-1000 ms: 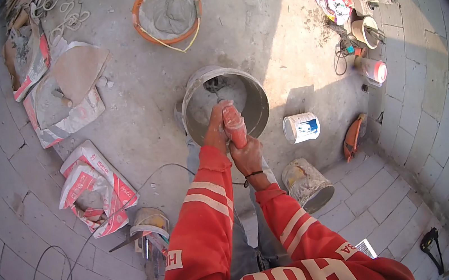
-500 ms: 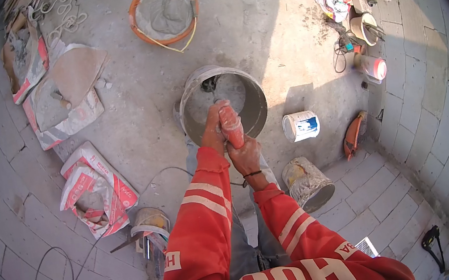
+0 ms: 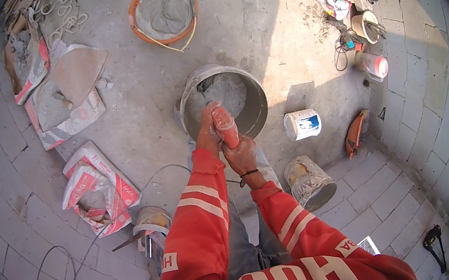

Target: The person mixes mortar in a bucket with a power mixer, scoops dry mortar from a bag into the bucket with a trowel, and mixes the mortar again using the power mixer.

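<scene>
A red power tool (image 3: 225, 127), dusted with grey, is held in both hands over a large grey bucket (image 3: 256, 102). My left hand (image 3: 207, 124) wraps round its far end, on the left side. Nearer my body, my right hand (image 3: 242, 156) grips the rear of the tool, a dark band round the wrist. The tool's lower end reaches into grey wet mix (image 3: 228, 91) at the bucket's left part; the tip is hidden in the mix.
An orange-rimmed bucket (image 3: 136, 28) of grey mix stands beyond. Torn bags (image 3: 105, 175) lie left, with a cable below. On the right are a white paint pail (image 3: 303, 124), a dirty bucket (image 3: 308, 181) and an orange tool (image 3: 354, 135) by the block wall.
Both hands and the red tool have shifted a little to the left, and the tool leans more that way over the bucket. The grip is unchanged.
</scene>
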Demonstrator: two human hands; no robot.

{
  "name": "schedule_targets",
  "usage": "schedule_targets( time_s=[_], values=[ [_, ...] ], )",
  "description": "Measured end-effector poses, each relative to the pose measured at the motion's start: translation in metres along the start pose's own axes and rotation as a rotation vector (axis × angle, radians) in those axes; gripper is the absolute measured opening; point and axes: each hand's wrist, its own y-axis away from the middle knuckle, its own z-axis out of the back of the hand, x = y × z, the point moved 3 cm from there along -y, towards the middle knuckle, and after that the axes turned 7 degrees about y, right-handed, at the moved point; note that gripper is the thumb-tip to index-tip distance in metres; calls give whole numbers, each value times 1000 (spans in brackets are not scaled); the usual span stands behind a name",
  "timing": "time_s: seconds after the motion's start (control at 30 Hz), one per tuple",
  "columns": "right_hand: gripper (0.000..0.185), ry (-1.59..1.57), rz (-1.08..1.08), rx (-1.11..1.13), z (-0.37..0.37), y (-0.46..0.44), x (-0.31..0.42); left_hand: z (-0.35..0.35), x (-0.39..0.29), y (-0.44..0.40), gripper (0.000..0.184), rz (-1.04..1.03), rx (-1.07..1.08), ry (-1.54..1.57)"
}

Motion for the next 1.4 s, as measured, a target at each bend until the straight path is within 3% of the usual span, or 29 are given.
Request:
schedule_targets(
  time_s=[0.2, 0.3, 0.4, 0.97, 1.4],
  values=[
    [21, 18, 11, 4, -4, 8, 0, 22, 7, -19, 20, 237, -109, 74],
    [21, 3, 17, 24, -1, 14, -2, 55, 25, -47, 20, 204, -4, 71],
    [22, 18, 25, 38, -1, 19, -8, 35, 18, -15, 21, 130, -142, 51],
    [22, 73, -21, 134, 1, 29, -18, 87, 52, -42, 23, 203, -78, 149],
    [22, 104, -41, 146, 2, 35, -26, 79, 54, -31, 23, 187, -132, 145]
  ],
)
